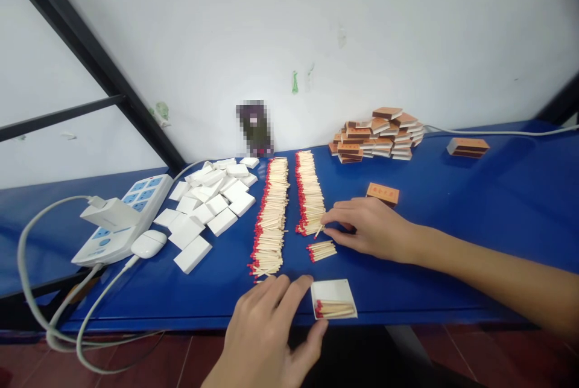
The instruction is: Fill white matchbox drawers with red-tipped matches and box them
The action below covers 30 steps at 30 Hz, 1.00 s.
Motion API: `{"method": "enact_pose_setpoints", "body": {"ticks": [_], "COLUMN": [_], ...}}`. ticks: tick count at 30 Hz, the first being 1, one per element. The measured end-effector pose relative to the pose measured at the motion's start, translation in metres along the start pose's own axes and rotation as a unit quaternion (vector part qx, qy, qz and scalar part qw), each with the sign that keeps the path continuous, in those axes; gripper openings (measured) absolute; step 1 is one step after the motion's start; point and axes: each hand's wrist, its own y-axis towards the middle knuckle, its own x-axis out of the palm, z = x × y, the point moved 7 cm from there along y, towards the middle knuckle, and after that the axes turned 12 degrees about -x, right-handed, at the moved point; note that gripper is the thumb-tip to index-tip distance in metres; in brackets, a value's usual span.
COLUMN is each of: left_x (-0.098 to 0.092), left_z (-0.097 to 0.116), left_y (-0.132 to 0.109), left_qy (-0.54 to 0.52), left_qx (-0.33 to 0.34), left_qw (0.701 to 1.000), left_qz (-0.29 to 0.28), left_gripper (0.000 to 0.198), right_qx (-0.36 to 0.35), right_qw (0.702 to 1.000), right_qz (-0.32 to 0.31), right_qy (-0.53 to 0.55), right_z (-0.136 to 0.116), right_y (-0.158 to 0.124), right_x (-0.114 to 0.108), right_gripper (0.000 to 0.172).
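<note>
Near the frame's centre, the right hand (371, 228) is pinching a match (319, 231) between its fingers, just beside a small row of matches (322, 251). At the lower centre, the left hand (266, 329) is bracketing the left corners of a white tray (333, 289) holding loose matches (337, 308); I cannot tell whether its fingers are gripping.

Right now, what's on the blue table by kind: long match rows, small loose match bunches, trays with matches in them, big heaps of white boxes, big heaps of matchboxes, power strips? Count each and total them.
Long match rows: 2
Small match bunch: 1
Tray with matches: 1
Heap of white boxes: 1
Heap of matchboxes: 1
Power strip: 1
Total: 7
</note>
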Motion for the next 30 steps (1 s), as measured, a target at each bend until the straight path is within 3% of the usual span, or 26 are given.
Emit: {"method": "enact_pose_setpoints", "body": {"ticks": [20, 30], "left_x": [-0.001, 0.000], "left_z": [0.000, 0.000], "left_y": [0.003, 0.003], "left_qy": [-0.009, -0.006], "left_qx": [0.000, -0.003], "left_qw": [1.000, 1.000], "left_qz": [0.004, 0.002], "left_gripper": [0.025, 0.025], "right_qx": [0.027, 0.072], "right_qw": [0.998, 0.990], "right_qz": [-0.039, -0.056], "right_qy": [0.041, 0.112], "right_z": [0.002, -0.004], "right_y": [0.003, 0.002], "right_x": [0.012, 0.002], "right_gripper": [0.010, 0.007]}}
